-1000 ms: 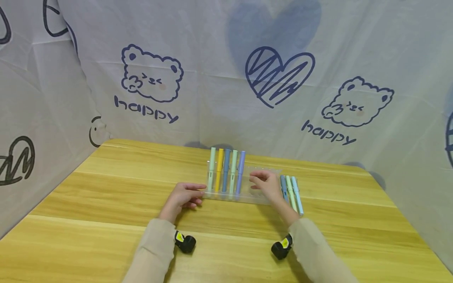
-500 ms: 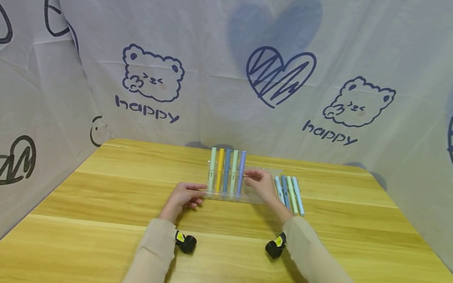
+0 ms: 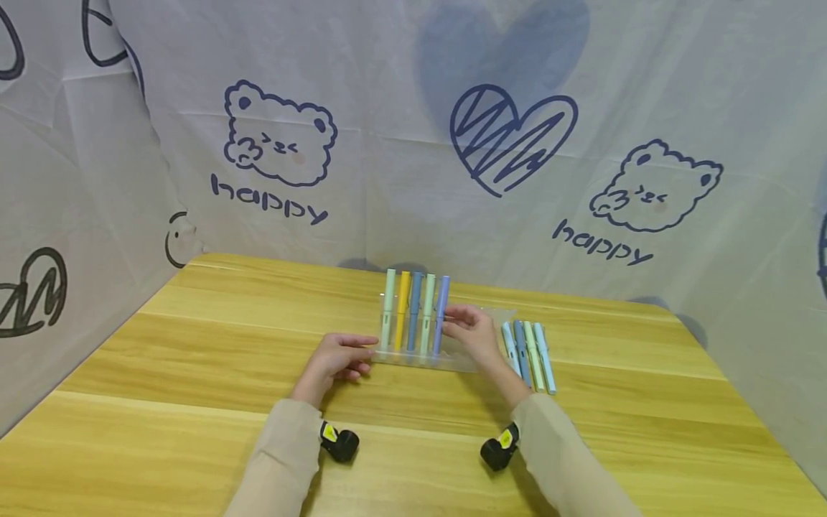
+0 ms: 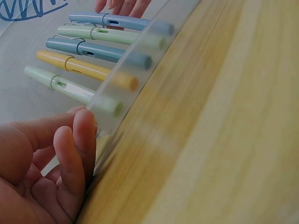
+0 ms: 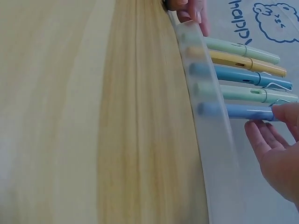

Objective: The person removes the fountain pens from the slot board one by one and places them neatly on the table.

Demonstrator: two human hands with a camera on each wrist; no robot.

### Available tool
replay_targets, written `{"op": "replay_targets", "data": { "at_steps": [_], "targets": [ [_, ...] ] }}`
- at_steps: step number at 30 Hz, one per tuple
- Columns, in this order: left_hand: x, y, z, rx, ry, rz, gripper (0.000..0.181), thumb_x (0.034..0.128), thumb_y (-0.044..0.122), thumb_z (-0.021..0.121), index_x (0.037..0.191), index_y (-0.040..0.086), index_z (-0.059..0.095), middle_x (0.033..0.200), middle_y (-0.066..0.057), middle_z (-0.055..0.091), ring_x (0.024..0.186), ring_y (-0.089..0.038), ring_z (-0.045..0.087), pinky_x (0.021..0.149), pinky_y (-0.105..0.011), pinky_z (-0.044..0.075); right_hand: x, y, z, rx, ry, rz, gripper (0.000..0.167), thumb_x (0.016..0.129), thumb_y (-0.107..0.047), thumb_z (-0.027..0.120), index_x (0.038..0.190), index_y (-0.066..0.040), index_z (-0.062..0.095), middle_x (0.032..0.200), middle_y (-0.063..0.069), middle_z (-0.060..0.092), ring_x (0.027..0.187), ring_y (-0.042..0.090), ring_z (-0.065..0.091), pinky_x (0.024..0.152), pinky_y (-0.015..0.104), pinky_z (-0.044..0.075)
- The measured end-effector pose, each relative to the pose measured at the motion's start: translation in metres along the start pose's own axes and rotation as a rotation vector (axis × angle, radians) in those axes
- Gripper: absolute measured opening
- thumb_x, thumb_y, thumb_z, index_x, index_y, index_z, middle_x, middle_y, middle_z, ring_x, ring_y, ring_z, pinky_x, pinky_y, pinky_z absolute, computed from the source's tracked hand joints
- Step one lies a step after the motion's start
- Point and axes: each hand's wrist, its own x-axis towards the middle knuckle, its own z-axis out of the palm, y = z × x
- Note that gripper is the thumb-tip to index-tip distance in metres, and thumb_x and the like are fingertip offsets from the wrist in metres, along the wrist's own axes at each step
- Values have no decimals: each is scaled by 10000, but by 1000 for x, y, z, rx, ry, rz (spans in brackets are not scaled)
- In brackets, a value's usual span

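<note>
Purple pen (image 3: 442, 305) sits in clear rack (image 3: 461, 363), rightmost, w/ 4 other pens (image 3: 426, 316); R hand (image 3: 474, 336) pinches it, L hand (image 3: 334, 360) pinches rack's L end. 4 loose pens (image 3: 533, 355) lie on wood surface (image 3: 413, 459) just R of rack.

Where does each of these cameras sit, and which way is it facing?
Head: worn on the head, facing forward and down at the table and clear rack; left hand, right hand and sleeves show.
Left wrist: worn there, looks across the five pens from the rack's left end; left hand low, right hand's fingers at top.
Right wrist: worn there, looks from the right end; right hand pinches the violet pen, left hand's fingers at top.
Shared: both wrist views show these pens, in reverse order.
</note>
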Motion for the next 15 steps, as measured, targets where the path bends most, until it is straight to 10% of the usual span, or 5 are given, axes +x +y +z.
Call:
{"op": "replay_targets", "data": {
  "at_steps": [15],
  "targets": [
    [1,-1,0,-3,7,-5,312,825,-11,597,1131,-68,580,568,-49,592,452,-78,546,393,-182,449,0,5,5,-36,39,-77,211,719,223,571,927,190,558,916,244,596,778,193,609,659,226,516]
  ]
}}
